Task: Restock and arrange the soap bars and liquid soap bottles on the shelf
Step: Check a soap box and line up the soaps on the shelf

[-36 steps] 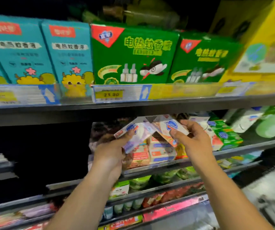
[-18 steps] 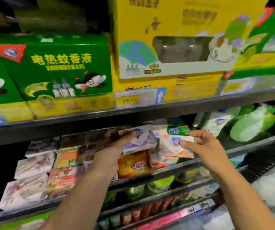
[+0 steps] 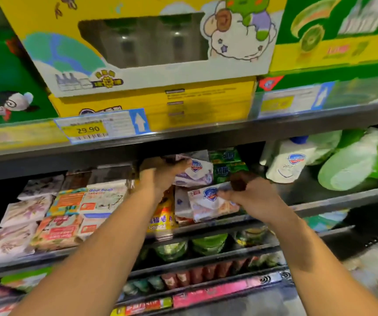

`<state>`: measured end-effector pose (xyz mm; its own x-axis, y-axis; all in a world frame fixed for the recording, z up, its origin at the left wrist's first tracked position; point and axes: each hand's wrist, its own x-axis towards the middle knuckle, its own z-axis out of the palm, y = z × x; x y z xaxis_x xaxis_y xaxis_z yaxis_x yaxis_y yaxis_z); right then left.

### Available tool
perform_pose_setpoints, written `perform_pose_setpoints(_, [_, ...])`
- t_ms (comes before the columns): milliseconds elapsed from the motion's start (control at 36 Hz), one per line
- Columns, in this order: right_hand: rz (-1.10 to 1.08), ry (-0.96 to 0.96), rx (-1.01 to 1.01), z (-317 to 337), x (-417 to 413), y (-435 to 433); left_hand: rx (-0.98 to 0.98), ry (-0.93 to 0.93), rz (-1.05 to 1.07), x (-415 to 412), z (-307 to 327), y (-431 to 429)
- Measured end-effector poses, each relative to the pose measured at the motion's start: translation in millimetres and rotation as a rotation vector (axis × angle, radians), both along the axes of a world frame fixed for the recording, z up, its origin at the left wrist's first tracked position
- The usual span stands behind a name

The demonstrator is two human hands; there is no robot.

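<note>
Peach-and-white soap bar (image 3: 208, 202): pinched at its right end by the curled fingers (image 3: 226, 195) of the right hand (image 3: 254, 198), tilted, low at the front of the soap shelf (image 3: 333, 199). Touching the stacked packs (image 3: 182, 208) beneath or just above them; cannot tell which.

Lilac soap bar (image 3: 195, 173): gripped at its left edge by the left hand (image 3: 158, 176), fingers curled round it, high on the same pile, just under the upper shelf board (image 3: 206, 137).

Just beside, to the right: green soap packs (image 3: 228, 165). Farther right: a white liquid soap bottle (image 3: 285, 165), leaning, and green refill pouches (image 3: 356, 165), tilted. To the left: flat rows of goat soap packs (image 3: 103, 198).

Seemingly mid-placement: the 2 bars at the pile, neither let go. Next, probably: square each bar face-out on its like-branded pile, then release. Calls for sliding the lilac one in flat under scant headroom, without toppling the green packs.
</note>
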<state>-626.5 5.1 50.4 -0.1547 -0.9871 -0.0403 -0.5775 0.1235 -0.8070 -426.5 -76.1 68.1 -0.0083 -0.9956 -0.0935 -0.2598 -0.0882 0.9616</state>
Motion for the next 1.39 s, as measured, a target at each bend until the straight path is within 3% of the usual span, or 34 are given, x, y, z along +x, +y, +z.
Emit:
perform_pose_setpoints(111, [0.009, -0.028, 0.01, -3, 1, -3, -0.151, -0.439, 0.041, -8, -7, -6])
perform_pose_setpoints(194, [0.025, -0.06, -0.005, -5, 7, -5, -0.211, -0.602, 0.025, -13, -8, -6])
perform_pose_setpoints(278, [0.009, -0.02, -0.017, -10, 14, -8, -0.234, -0.668, 0.018, -18, -6, -1])
perform_pose_setpoints(361, [-0.01, 0.065, -0.057, -17, 25, -9, -0.209, -0.615, -0.021, -22, -4, 4])
perform_pose_setpoints(444, [-0.072, 0.331, -0.237, -30, 36, -11, -0.189, -0.607, -0.02, -17, -3, 10])
perform_pose_setpoints(528, [-0.13, 0.45, -0.294, -38, 39, -16, -0.194, -0.893, -0.09, -15, 0, 21])
perform_pose_setpoints(611, [-0.138, 0.372, -0.25, -39, 21, -16, -0.37, -0.871, -0.232, -17, -7, 26])
perform_pose_setpoints(694, [-0.263, 0.364, -0.234, -45, -21, -15, -0.473, -1.018, -0.388, -22, -15, 23])
perform_pose_setpoints(833, [-0.332, 0.55, 0.084, -62, -77, -8, -0.426, -1.085, -0.378, -31, -29, 17])
perform_pose_setpoints(972, [-0.164, 0.549, 0.383, -48, -66, 2, -0.361, -1.159, -0.443, -34, -30, 18])
perform_pose_setpoints(1222, [-0.142, 0.418, 0.364, -42, -46, 0, -0.317, -1.159, -0.464, -37, -28, 20])
perform_pose_setpoints(1389, [-0.191, 0.205, 0.286, -38, -46, 5, -0.277, -1.129, -0.499, -38, -24, 22])
